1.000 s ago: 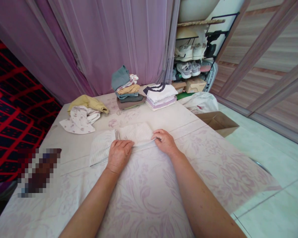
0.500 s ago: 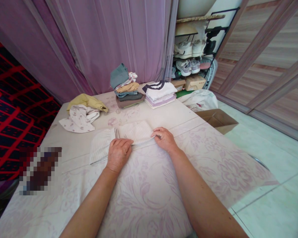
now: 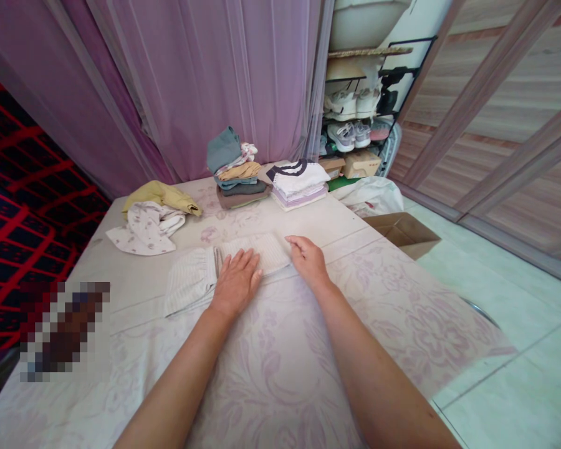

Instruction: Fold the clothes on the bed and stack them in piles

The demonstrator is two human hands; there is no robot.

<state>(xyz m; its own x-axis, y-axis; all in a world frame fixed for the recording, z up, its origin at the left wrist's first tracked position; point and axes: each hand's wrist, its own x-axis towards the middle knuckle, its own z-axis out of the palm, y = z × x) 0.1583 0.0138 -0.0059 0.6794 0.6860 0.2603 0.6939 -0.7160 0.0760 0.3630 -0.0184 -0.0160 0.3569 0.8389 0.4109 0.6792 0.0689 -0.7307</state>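
A pale striped garment (image 3: 194, 274), folded into a long strip, lies on the light floral bedspread. My left hand (image 3: 236, 280) rests palm down on its middle, fingers stretched out and slightly spread. At the garment's right end is my right hand (image 3: 308, 259), with its fingers curled in toward the thumb. Whether a bit of the edge is caught between those fingertips I cannot tell. The left part of the garment is gathered and partly overlaps the flatter right part.
Behind stand a stack of folded coloured clothes (image 3: 240, 187) and a stack of white and lilac ones (image 3: 302, 184). A crumpled spotted garment (image 3: 144, 231) and a yellow one (image 3: 161, 196) lie at the left. Beyond the right edge are a cardboard box (image 3: 402, 234) and a shoe rack (image 3: 359, 118).
My left hand has moved from the garment's front edge up onto its middle and flattened. My right hand has shifted slightly, its fingers curling closer together. The camera view has moved a little.
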